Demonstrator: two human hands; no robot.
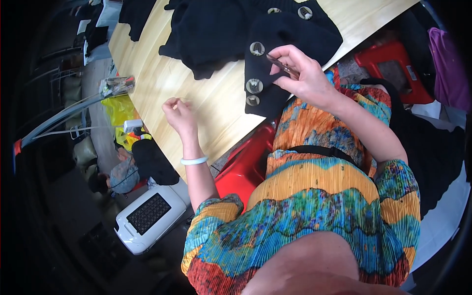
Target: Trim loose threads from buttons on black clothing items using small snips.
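Black knitted garment with large pale round buttons [268, 59] lies at twelve o'clock on the pale wooden desk [206, 103]; soft, limp, light, best taken by its button edge. Right hand [300, 73] pinches small metal snips [281, 65] there. Left hand [179, 115], fingers pressed together as if on a thread, hovers at nine o'clock.

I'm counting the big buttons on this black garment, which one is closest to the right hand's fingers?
The top button of the row of three on the black garment, just left of the right hand. The other two sit lower; two more lie farther up.
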